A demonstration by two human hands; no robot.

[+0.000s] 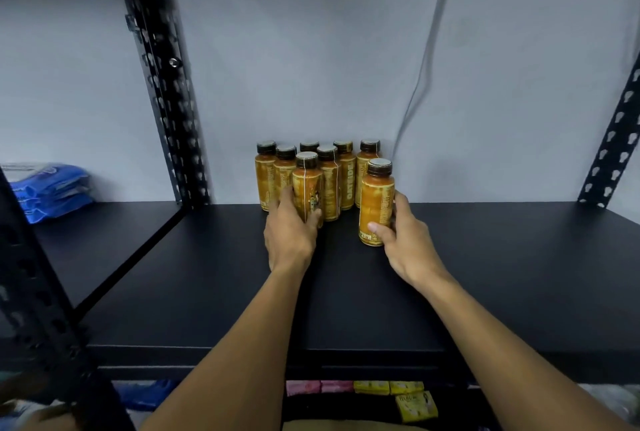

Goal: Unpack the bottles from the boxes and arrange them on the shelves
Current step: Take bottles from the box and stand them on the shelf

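Several orange bottles with dark caps (341, 174) stand clustered at the back of a black shelf (207, 275), against the wall. My left hand (290, 235) grips one orange bottle (306, 181) at the front left of the cluster. My right hand (403, 236) grips another orange bottle (376, 204), upright, at the front right of the group and a little apart from it. Whether either held bottle's base touches the shelf I cannot tell. No box is in view.
Black perforated uprights stand at the left (166, 84) and right (613, 143). Blue packets (48, 191) lie on the neighbouring shelf to the left. Pink (318, 387) and yellow packs (412, 403) lie on the shelf below. A grey cable (429, 50) hangs down the wall.
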